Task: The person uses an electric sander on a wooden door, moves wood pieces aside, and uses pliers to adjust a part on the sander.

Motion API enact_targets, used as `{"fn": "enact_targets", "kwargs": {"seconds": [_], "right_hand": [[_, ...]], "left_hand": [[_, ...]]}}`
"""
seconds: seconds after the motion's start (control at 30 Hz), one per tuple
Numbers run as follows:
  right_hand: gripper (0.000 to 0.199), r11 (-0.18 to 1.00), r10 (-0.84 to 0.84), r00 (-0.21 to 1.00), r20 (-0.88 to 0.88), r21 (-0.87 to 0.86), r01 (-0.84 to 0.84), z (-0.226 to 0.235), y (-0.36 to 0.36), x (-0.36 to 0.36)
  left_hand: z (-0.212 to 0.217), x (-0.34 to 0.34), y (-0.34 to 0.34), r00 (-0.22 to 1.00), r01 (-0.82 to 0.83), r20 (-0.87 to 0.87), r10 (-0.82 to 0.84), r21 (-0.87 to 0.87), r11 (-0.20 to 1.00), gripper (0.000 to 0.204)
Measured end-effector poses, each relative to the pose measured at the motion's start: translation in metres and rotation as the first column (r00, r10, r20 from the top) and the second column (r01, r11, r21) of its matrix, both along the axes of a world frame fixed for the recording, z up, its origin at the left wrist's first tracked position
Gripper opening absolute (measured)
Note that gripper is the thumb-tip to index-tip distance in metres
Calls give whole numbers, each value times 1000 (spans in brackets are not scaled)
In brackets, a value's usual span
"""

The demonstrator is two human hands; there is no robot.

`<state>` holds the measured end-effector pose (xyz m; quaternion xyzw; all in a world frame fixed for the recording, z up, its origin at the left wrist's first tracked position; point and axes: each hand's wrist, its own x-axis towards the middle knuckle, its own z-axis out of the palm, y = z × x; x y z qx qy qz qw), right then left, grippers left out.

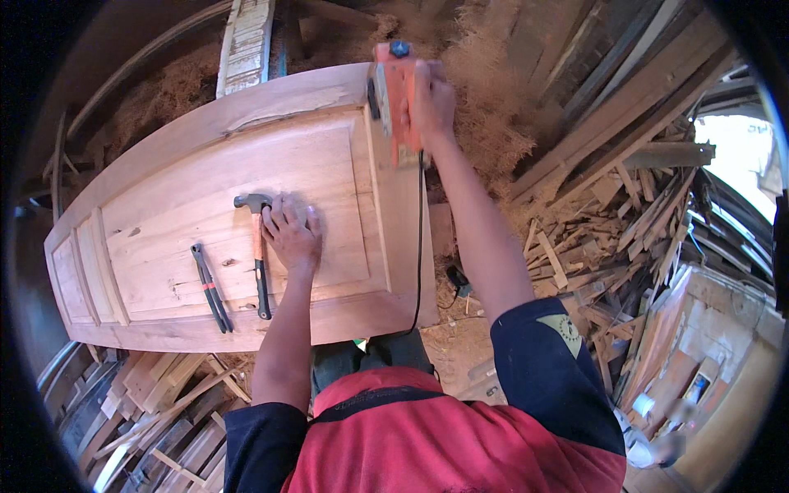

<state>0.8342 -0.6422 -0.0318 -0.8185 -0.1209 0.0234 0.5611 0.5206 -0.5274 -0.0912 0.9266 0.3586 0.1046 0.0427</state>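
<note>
A wooden panelled door [320, 193] lies flat in front of me. My right hand [434, 105] is wrapped round an orange electric planer [398, 78] with a blue knob, at the door's far right end. Its black cord hangs down past the door's right side. My left hand [294, 234] lies on the door's large panel, fingers spread and holding nothing. Close beside its fingertips is a claw hammer [260, 271] with an orange and black handle. Left of the hammer lie black pincers [211, 289] with red bands on the handles.
Wood shavings [485, 107] cover the ground beyond the door. Long planks [625, 99] lean at the far right, above a heap of wood scraps [608, 238]. More offcuts [156, 382] are piled at the near left. A pale worn board [245, 49] extends from the door's far edge.
</note>
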Motion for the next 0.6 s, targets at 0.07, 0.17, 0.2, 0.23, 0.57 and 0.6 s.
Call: {"fn": "enact_targets", "kwargs": {"seconds": [0.07, 0.17, 0.2, 0.23, 0.57, 0.6], "right_hand": [[57, 999, -19, 988, 150, -33, 25, 4, 21, 33], [53, 985, -110, 994, 17, 132, 107, 4, 34, 57], [56, 991, -100, 995, 5, 85, 99, 3, 26, 52], [59, 996, -79, 997, -22, 35, 79, 4, 20, 33], [50, 986, 129, 945, -302, 138, -91, 41, -199, -358], [51, 992, 104, 892, -439, 105, -65, 43, -227, -411]], "left_hand": [[2, 1, 0, 1000, 11, -8, -11, -2, 1000, 52], [2, 7, -1, 998, 59, 18, -59, 7, 998, 53], [1, 9, 0, 995, 87, 46, -88, 19, 996, 54], [0, 2, 1, 996, 89, 31, -89, 21, 996, 54], [-7, -4, 0, 997, 57, 41, -58, 31, 998, 50], [-6, -2, 0, 997, 57, 44, -59, 32, 998, 50]]}}
